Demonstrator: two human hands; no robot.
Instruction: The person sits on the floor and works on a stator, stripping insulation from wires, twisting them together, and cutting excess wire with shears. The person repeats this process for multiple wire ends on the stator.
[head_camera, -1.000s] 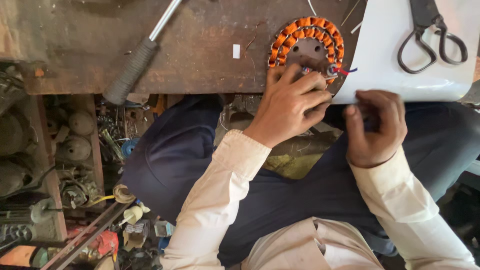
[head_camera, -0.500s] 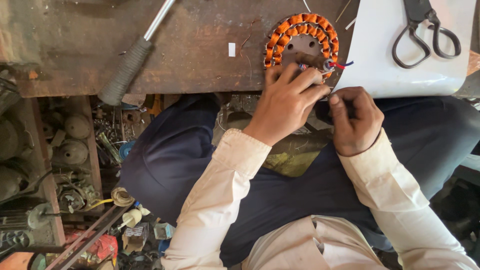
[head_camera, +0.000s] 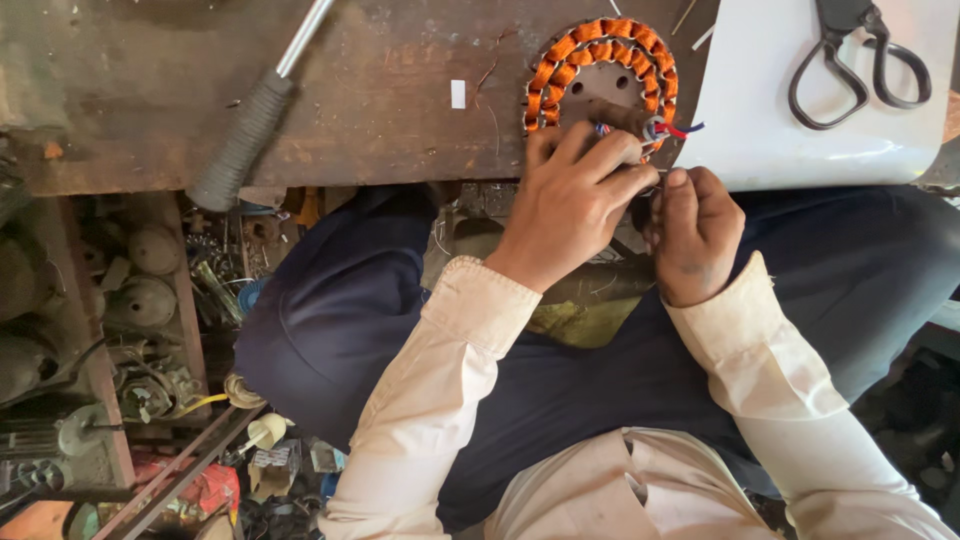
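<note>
A round motor stator (head_camera: 600, 70) with orange copper windings lies at the near edge of a worn wooden bench (head_camera: 380, 90). My left hand (head_camera: 575, 205) rests its fingers on the stator's near rim and holds it down. My right hand (head_camera: 695, 235) is closed just beside it, pinching something thin at the stator's edge; what it pinches is hidden by the fingers. Red and blue lead wires (head_camera: 680, 130) stick out of the stator right above my right hand.
Black-handled scissors (head_camera: 860, 55) lie on a white sheet (head_camera: 800, 130) at the bench's right. A tool with a ribbed grey grip (head_camera: 245, 135) lies on the bench's left. Metal parts and scrap (head_camera: 150, 330) fill the floor at left. My dark trousers are below.
My right hand has moved left and up, from apart at the right to right beside my left hand at the stator's edge. My left hand stays on the stator.
</note>
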